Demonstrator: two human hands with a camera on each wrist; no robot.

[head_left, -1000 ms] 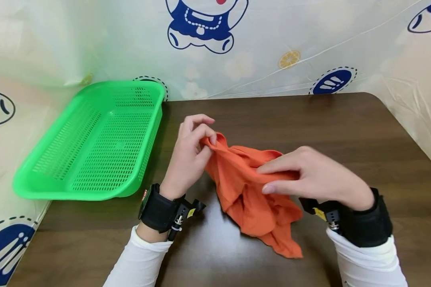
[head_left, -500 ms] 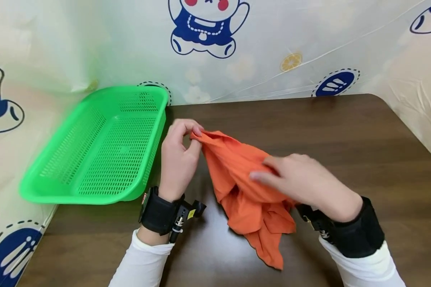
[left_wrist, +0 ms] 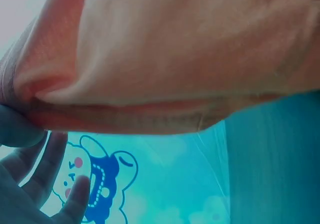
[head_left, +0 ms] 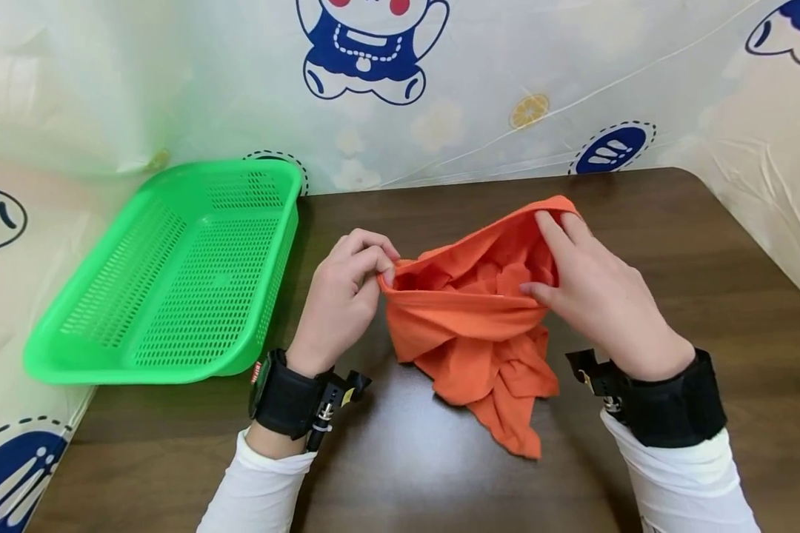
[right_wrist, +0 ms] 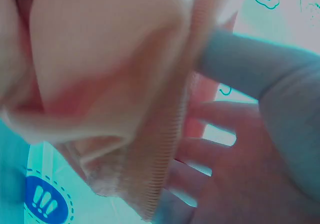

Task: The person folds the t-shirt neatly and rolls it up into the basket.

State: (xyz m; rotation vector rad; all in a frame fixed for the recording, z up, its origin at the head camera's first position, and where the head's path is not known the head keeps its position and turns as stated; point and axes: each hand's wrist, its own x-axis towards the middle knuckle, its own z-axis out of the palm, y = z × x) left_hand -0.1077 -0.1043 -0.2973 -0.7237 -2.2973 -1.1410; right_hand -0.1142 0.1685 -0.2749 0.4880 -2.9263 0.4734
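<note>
An orange garment (head_left: 473, 326) with a hemmed opening hangs between both hands, its lower part bunched on the dark table. My left hand (head_left: 343, 296) pinches the left end of the opening between thumb and fingers. In the left wrist view, the thumb and spread fingers (left_wrist: 45, 176) show under the cloth's edge. At the opening's right end, my right hand (head_left: 596, 296) reaches in, fingers at the far rim and thumb apart from them near the front rim. The right wrist view shows the stitched hem (right_wrist: 160, 169) close to the thumb, with fingertips hidden behind the cloth.
A green perforated plastic basket (head_left: 207, 281) stands left of the left hand, partly over the table's left edge. Printed plastic sheeting (head_left: 480, 89) with blue cartoon figures rises behind the brown wooden table (head_left: 727, 311).
My right hand has moved from the top of the garment up into its opening, which now gapes wide. The left hand keeps its pinch, having moved left and then back right.
</note>
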